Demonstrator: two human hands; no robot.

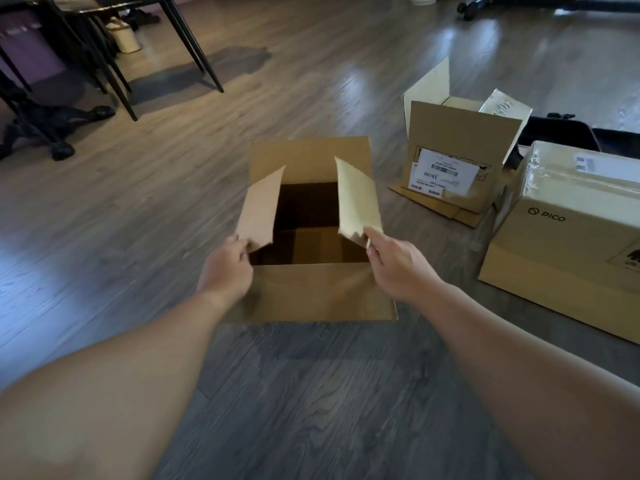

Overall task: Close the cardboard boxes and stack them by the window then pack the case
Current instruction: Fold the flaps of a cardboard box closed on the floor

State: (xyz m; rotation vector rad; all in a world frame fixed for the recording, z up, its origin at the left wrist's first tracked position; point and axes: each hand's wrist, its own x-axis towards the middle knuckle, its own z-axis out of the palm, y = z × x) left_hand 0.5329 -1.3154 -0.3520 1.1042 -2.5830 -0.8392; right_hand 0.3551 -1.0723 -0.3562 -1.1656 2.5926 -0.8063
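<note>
Right, far left: dark chair legs [114, 64] and a black table base [45, 129] are standing on the wood floor [311, 410], with a pale bin [126, 38] sitting behind the legs.

Left hand [227, 268] is gripping the near corner of the left flap [261, 209]; fingers curled round the edge, thumb on top. The flap is tilting up and inward over the opening.

Open box [311, 289] is sitting on the floor at centre, directly ahead of the person. Far flap [308, 159] is standing upright, near flap is hanging down and out toward the camera. Inside is looking dark; bottom flaps are showing, contents can't tell.

Right hand [401, 268] is pinching the near corner of the right flap [356, 199], fingers closed on the edge, flap also leaning inward. The two side flaps are apart, not yet meeting.

Right of that, a second box [460, 150] is sitting open with flaps up and a white label [445, 173] facing the camera, on flat cardboard [446, 207].

Far right, a bigger PICO box [568, 244] is lying closed and taped, just beside the second box. A black case [557, 135] is showing behind both, mostly hidden.
</note>
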